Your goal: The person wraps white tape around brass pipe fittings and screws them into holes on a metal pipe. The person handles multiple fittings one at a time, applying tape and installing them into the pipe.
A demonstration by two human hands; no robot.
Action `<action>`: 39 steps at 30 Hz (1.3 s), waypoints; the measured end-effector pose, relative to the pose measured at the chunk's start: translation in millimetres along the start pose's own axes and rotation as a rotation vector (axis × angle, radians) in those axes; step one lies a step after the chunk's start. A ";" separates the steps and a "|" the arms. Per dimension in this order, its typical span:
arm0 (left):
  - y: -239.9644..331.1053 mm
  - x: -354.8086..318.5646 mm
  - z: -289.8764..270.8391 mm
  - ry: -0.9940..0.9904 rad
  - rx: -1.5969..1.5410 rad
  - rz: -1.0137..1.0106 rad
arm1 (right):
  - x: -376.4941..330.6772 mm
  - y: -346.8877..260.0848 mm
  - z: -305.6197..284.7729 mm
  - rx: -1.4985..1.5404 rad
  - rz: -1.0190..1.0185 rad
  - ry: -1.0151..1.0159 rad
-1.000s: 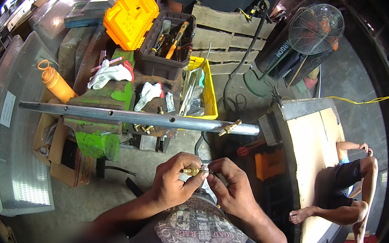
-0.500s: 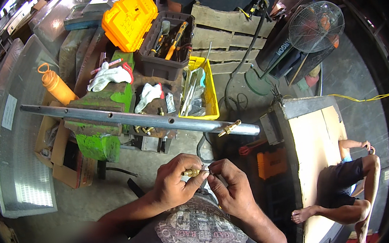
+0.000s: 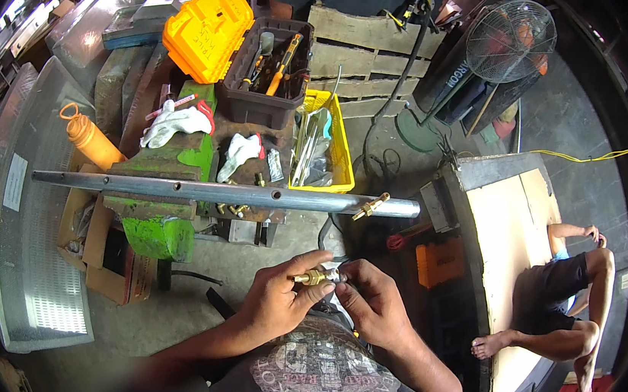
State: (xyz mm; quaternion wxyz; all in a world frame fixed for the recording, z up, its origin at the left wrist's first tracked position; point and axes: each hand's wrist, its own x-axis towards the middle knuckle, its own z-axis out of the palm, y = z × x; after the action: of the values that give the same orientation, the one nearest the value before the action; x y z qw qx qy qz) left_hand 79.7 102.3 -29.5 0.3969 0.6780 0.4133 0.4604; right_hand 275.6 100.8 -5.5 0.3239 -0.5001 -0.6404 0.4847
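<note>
My left hand [image 3: 285, 301] pinches a small brass fitting [image 3: 311, 277] between thumb and fingers, just above my lap. My right hand [image 3: 371, 305] meets it from the right, fingertips closed on the fitting's pale right end. In front of both hands a long grey metal pipe [image 3: 222, 194] lies level, clamped in a green bench vise [image 3: 161, 231]. Another brass fitting [image 3: 370, 206] sticks out of the pipe near its right end. A few loose brass fittings [image 3: 233, 209] lie under the pipe.
An orange toolbox lid [image 3: 206, 30] and black tool tray [image 3: 267, 75] stand behind the vise, beside a yellow crate [image 3: 323, 141], white gloves [image 3: 176, 122] and an orange bottle [image 3: 90, 139]. A wooden bench [image 3: 515, 251], a fan [image 3: 508, 41] and a seated person [image 3: 562, 300] are at the right.
Both hands stay together on the brass fitting; the fingers shift slightly. The seated person's legs at the right have moved a little.
</note>
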 end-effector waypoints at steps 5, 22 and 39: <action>13.8 0.0 -12.2 -0.064 -0.170 -0.195 | -4.7 -11.2 -0.4 0.009 0.044 -0.018; -12.8 -3.3 2.7 0.162 0.034 0.164 | -3.7 -3.6 3.7 0.502 0.158 -0.020; 7.0 -6.4 -4.6 -0.141 -0.779 -0.243 | 0.6 -9.0 -4.6 0.120 -0.353 0.056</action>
State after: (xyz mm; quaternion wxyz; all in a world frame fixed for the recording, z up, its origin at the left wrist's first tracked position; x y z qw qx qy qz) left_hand 75.1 94.7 -23.8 0.7027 0.4533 0.2567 0.4847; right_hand 276.6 102.4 4.5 0.4509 -0.3733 -0.6788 0.4434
